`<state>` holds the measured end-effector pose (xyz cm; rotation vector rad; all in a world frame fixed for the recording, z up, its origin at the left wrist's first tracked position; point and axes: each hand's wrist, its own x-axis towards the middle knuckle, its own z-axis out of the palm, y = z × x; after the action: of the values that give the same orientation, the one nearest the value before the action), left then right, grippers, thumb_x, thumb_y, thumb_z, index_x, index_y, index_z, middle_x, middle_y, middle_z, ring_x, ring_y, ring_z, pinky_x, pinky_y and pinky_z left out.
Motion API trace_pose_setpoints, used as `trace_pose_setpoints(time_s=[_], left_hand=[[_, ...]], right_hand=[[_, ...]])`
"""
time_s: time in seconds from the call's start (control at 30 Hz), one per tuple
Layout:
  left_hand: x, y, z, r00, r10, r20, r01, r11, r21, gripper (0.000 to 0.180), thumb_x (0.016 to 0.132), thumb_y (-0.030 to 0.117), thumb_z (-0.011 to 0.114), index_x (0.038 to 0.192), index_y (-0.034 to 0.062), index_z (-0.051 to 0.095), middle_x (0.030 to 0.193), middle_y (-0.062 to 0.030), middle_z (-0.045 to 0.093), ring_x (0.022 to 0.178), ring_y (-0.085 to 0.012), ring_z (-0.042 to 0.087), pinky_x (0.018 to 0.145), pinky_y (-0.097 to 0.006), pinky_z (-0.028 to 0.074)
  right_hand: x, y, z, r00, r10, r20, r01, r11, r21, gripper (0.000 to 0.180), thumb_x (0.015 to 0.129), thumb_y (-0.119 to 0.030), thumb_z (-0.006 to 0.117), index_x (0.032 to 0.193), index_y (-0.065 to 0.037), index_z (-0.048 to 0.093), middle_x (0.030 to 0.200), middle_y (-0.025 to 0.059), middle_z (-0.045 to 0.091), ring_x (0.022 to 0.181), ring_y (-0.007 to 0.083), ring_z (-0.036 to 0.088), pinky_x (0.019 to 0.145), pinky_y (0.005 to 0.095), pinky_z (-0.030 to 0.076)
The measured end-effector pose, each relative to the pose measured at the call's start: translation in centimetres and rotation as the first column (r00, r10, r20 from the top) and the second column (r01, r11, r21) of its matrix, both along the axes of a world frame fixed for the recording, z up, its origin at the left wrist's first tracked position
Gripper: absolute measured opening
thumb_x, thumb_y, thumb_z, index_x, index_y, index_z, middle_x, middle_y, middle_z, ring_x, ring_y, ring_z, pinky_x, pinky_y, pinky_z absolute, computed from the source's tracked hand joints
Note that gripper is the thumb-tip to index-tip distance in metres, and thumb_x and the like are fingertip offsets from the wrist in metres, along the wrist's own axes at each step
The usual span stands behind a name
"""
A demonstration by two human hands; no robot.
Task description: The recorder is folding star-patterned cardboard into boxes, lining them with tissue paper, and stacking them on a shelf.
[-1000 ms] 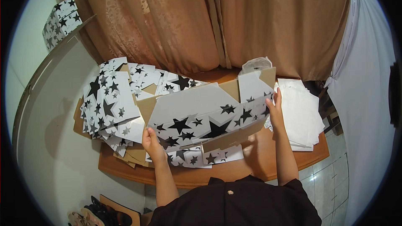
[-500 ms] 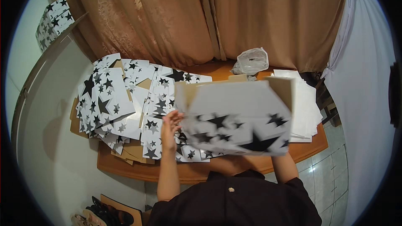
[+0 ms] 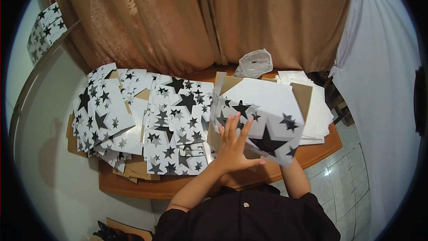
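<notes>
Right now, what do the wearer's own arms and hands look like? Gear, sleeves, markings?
Dark short-sleeved shirt, small gold-coloured piece on it. Sleeves end around the elbows; forearms bare. Left hand: no glove, ring or watch visible. Right hand is hidden, so can't tell there. No cables seen.

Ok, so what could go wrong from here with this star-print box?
The left hand is spread against or just in front of the box, not wrapped around it, and the right hand is hidden behind, so the box might slip if that hidden hold is weak.

The white sheets lie loosely stacked near the right edge of the table; a bump from the box could push some off.
</notes>
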<state>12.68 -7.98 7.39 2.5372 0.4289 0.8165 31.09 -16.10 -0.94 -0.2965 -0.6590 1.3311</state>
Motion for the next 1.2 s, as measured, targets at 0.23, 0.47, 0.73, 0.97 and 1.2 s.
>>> trace_pose_setpoints(time_s=[0.23,0.47,0.73,0.97,1.2], left_hand=[[6.4,8.8,3.9,0.955,-0.289,0.069,0.286,0.957,0.056,0.113,0.053,0.079,0.062,0.139,0.0113,0.035,0.131,-0.014,0.047,0.127,-0.0303,0.039,0.106,-0.058,0.007],[6.2,5.3,0.9,0.923,-0.383,-0.048,0.385,0.904,0.185,0.075,0.06,0.063,0.069,0.114,0.0109,0.061,0.089,-0.0073,0.062,0.088,-0.0228,0.059,0.087,-0.041,0.035],[7.4,-3.2,-6.9,0.959,-0.09,-0.268,0.125,0.985,0.118,0.078,0.062,0.065,0.066,0.115,0.0088,0.058,0.099,-0.0106,0.056,0.096,-0.0254,0.052,0.08,-0.041,0.035],[10.7,1.7,-8.5,0.9,0.323,-0.292,-0.28,0.943,0.18,0.09,0.066,0.066,0.064,0.127,0.0022,0.045,0.128,-0.0216,0.042,0.123,-0.0353,0.037,0.099,-0.05,0.027],[10.2,3.6,-8.2,0.72,0.399,-0.568,-0.402,0.907,0.128,0.087,0.065,0.061,0.068,0.123,-0.0005,0.049,0.101,-0.0192,0.062,0.102,-0.031,0.056,0.094,-0.041,0.029]], right_hand=[[0.9,1.1,1.3,0.971,-0.235,0.047,0.239,0.965,-0.108,0.08,0.091,-0.06,0.03,0.145,-0.004,0.015,0.146,0.0099,0.03,0.132,0.0234,0.031,0.109,0.0362,0.022],[3.3,-0.7,0.1,0.89,-0.346,0.298,0.413,0.888,-0.202,0.078,0.091,-0.061,0.029,0.143,-0.004,0.02,0.141,0.0101,0.038,0.128,0.0243,0.037,0.107,0.0365,0.026],[11.9,-3.3,1.4,0.674,0.038,0.738,0.327,0.88,-0.344,0.064,0.085,-0.045,0.058,0.134,-0.008,0.041,0.132,0.0084,0.047,0.118,0.0228,0.046,0.1,0.0344,0.035],[12.0,-3.4,-0.4,0.565,0.101,0.819,0.397,0.836,-0.377,0.065,0.068,0.003,0.062,0.13,-0.004,0.045,0.126,0.0115,0.051,0.113,0.0208,0.05,0.092,0.03,0.042],[14.7,-2.3,-2.8,0.579,0.055,0.814,0.29,0.919,-0.268,0.058,0.068,0.01,0.046,0.125,-0.001,0.049,0.117,0.0135,0.058,0.109,0.0207,0.055,0.092,0.0297,0.043]])
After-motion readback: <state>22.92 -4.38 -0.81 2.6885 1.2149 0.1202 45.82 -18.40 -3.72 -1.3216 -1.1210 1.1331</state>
